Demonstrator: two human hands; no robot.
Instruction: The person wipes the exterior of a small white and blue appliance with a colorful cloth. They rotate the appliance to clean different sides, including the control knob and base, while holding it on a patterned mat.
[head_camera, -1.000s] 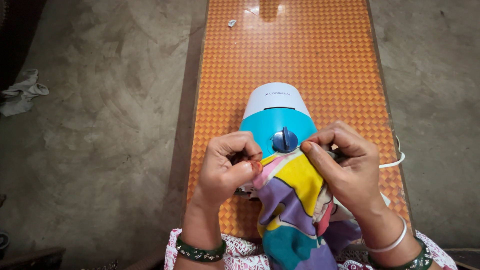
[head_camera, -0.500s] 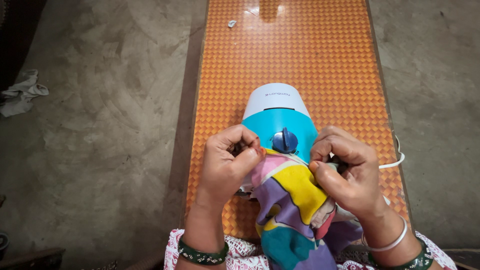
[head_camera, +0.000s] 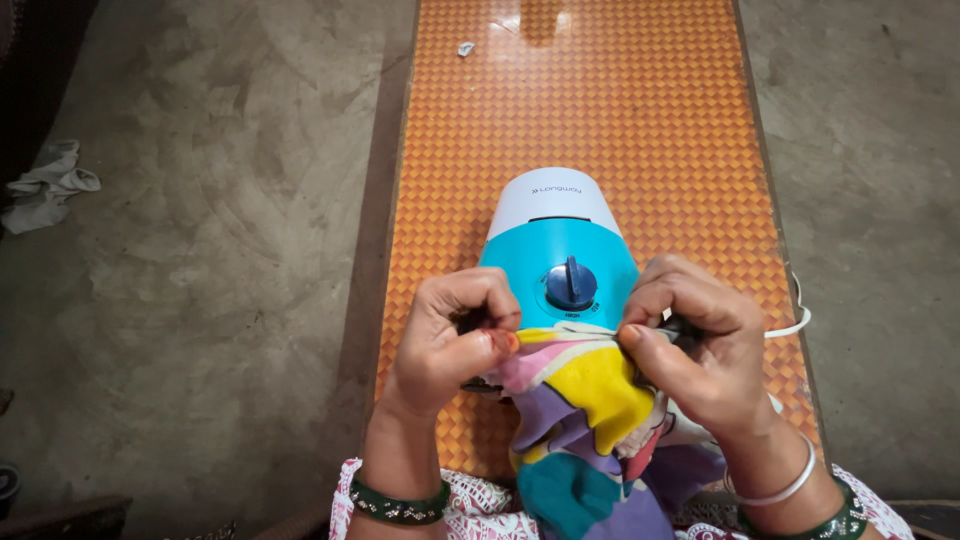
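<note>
Soft, even daylight is spread across the scene, with a bright glare patch seen at the far end of the glossy orange woven table (head_camera: 600, 100). Only faint shadows are cast on the grey concrete floor (head_camera: 230, 250). Focus is held sharp throughout; corners are slightly darkened and stretched.

Cloth (head_camera: 585, 420): lower part cut off by bottom edge; top hem tucked out of sight inside the curled fingers (head_camera: 470, 300) of both hands. Appliance (head_camera: 560, 240): near side hidden behind cloth. White cord (head_camera: 790, 325) vanishes behind right-hand fingers.
</note>
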